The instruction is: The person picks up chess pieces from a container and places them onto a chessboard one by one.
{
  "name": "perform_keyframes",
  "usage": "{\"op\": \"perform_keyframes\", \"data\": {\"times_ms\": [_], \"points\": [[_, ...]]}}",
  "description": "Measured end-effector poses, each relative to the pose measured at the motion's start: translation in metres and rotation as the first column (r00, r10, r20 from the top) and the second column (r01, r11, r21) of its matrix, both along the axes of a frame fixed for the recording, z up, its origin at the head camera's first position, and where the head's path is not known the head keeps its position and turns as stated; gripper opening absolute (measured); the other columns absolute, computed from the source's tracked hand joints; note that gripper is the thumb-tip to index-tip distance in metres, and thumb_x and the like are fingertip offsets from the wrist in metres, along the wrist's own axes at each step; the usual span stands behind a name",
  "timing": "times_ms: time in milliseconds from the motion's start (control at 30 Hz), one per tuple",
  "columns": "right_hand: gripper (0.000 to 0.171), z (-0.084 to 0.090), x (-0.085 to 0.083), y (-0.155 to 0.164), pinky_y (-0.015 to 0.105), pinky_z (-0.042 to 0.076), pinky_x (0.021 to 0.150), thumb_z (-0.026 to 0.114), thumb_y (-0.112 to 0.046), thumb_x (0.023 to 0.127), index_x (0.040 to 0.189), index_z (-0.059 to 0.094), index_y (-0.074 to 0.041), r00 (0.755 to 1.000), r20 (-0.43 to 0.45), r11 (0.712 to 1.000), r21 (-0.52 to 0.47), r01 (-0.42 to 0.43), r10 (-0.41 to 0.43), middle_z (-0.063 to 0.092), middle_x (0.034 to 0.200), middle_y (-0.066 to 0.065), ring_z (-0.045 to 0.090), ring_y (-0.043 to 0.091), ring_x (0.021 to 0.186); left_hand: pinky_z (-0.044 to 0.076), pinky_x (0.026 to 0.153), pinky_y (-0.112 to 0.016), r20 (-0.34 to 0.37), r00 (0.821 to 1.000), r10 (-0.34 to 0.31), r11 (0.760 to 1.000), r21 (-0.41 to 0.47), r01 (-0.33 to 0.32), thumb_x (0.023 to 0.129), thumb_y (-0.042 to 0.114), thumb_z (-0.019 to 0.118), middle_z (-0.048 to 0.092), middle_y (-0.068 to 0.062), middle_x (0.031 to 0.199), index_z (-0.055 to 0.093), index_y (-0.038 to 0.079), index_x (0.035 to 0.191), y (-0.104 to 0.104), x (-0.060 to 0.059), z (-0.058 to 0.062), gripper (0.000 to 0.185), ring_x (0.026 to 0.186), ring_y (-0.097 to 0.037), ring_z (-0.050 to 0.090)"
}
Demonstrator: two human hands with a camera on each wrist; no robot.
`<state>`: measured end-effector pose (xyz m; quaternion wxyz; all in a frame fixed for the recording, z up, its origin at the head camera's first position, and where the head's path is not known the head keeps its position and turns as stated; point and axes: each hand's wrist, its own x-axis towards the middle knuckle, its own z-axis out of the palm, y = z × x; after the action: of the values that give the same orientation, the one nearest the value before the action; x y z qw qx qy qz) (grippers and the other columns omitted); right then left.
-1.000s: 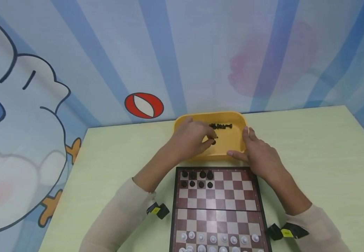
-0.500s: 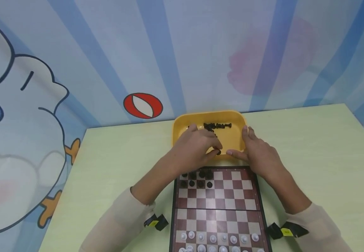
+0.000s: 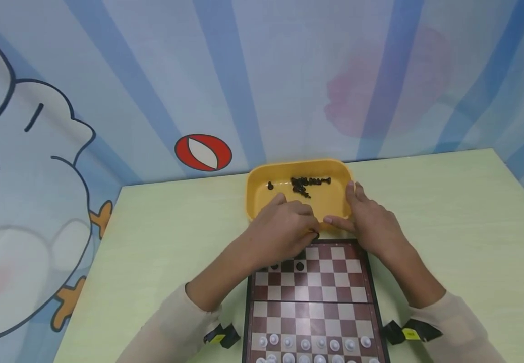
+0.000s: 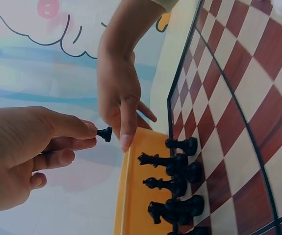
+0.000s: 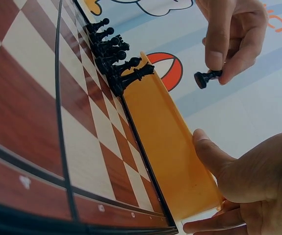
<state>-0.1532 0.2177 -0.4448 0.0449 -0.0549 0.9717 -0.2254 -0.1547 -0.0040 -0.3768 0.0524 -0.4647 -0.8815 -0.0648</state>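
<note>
My left hand (image 3: 284, 227) pinches a small black chess pawn (image 4: 105, 134) between thumb and fingertips, base pointing away from the hand. In the head view that hand is over the near rim of the yellow tray (image 3: 334, 204) and the far edge of the chessboard (image 3: 309, 290). My right hand (image 3: 377, 224) holds the tray's near right corner, thumb at the front rim and fingers along the side. Black chess pieces (image 4: 175, 208) stand on the board's far left squares, mostly hidden by my left hand in the head view.
Inside the tray lies a cluster of black pieces (image 3: 304, 185), with one lone black piece (image 3: 270, 185) to its left. White pieces (image 3: 321, 343) stand in rows at the board's near end. A patterned wall (image 3: 289, 75) rises behind the table (image 3: 443, 212).
My left hand has drawn back from inside the tray toward the board, carrying the pawn. More of the tray's pieces show now. The right hand keeps its place on the tray.
</note>
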Motion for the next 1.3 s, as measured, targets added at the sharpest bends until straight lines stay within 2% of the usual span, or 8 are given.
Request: {"op": "perform_keyframes", "data": {"times_ms": [133, 333, 600, 800, 1300], "points": [[0.109, -0.001, 0.001, 0.001, 0.064, 0.056, 0.087, 0.065, -0.059, 0.100, 0.164, 0.012, 0.011, 1.000, 0.000, 1.000, 0.002, -0.005, 0.005, 0.026, 0.165, 0.038, 0.059, 0.060, 0.126, 0.036, 0.077, -0.030, 0.058, 0.998, -0.016, 1.000, -0.017, 0.017, 0.096, 0.025, 0.079, 0.077, 0.011, 0.093, 0.085, 0.024, 0.103, 0.001, 0.006, -0.004, 0.009, 0.083, -0.005, 0.065], [0.107, -0.002, 0.001, 0.001, 0.062, 0.057, 0.085, 0.066, -0.057, 0.101, 0.164, 0.014, 0.011, 1.000, -0.011, 1.000, 0.006, -0.013, 0.013, 0.027, 0.166, 0.038, 0.061, 0.059, 0.124, 0.033, 0.075, -0.027, 0.140, 0.990, -0.010, 0.994, -0.106, 0.025, 0.096, 0.024, 0.080, 0.079, 0.013, 0.097, 0.085, 0.024, 0.105, 0.004, 0.011, -0.014, 0.010, 0.082, -0.003, 0.062], [0.106, -0.001, 0.000, -0.001, 0.064, 0.056, 0.089, 0.066, -0.057, 0.101, 0.165, 0.015, 0.011, 1.000, -0.006, 1.000, -0.005, -0.012, 0.012, 0.025, 0.167, 0.038, 0.058, 0.060, 0.127, 0.032, 0.072, -0.027, 0.122, 0.992, -0.022, 0.982, -0.182, 0.044, 0.098, 0.019, 0.074, 0.068, 0.014, 0.076, 0.084, 0.024, 0.096, 0.007, 0.017, -0.027, 0.011, 0.068, -0.005, 0.051], [0.107, -0.002, 0.000, -0.002, 0.063, 0.057, 0.088, 0.066, -0.057, 0.101, 0.164, 0.015, 0.012, 1.000, -0.011, 1.000, 0.006, -0.013, 0.013, 0.026, 0.167, 0.037, 0.059, 0.058, 0.128, 0.032, 0.073, -0.027, 0.117, 0.993, -0.019, 0.977, -0.209, 0.044, 0.098, 0.021, 0.075, 0.071, 0.014, 0.077, 0.083, 0.023, 0.096, 0.007, 0.019, -0.031, 0.008, 0.067, -0.004, 0.050], [0.106, -0.002, 0.000, -0.005, 0.062, 0.058, 0.086, 0.067, -0.055, 0.101, 0.164, 0.016, 0.012, 0.999, -0.029, 1.000, 0.009, -0.015, 0.015, 0.027, 0.166, 0.038, 0.061, 0.058, 0.125, 0.031, 0.072, -0.026, 0.107, 0.994, -0.026, 0.978, -0.204, 0.048, 0.098, 0.022, 0.076, 0.073, 0.014, 0.078, 0.083, 0.022, 0.095, 0.004, 0.019, -0.037, 0.008, 0.065, -0.004, 0.050]]}}
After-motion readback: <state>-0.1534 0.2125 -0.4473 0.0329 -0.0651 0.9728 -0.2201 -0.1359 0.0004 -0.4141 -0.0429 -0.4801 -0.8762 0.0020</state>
